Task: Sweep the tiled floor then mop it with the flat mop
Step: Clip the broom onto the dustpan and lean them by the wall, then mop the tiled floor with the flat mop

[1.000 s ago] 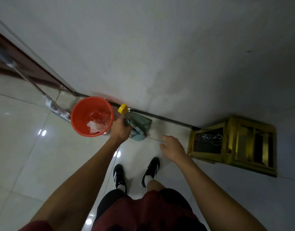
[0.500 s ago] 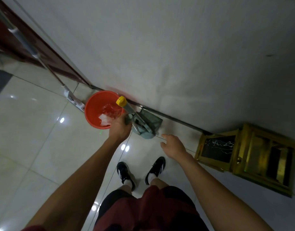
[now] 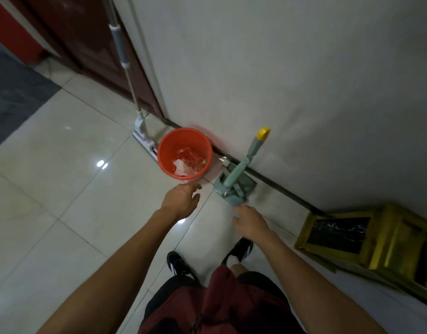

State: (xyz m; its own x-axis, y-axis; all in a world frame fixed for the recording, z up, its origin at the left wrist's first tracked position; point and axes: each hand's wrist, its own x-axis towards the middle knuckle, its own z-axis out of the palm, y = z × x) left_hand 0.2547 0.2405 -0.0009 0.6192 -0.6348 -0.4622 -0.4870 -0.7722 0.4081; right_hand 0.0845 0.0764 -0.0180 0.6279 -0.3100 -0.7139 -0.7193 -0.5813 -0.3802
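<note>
A green dustpan set with a yellow-capped handle stands on the floor and leans against the white wall. The flat mop leans by the dark door frame, its white head on the tiles and its long pole running up. My left hand hovers empty over the tiles in front of the orange bin, fingers relaxed. My right hand is open just below the dustpan's base, holding nothing.
An orange bin with scraps of rubbish stands between the mop and the dustpan. A gold-framed cabinet sits against the wall at right. A dark mat lies far left. My two feet are below the hands.
My left hand has let go of the dustpan handle, which now stands leaning on the wall. The view has swung so that the door and mop pole show more.
</note>
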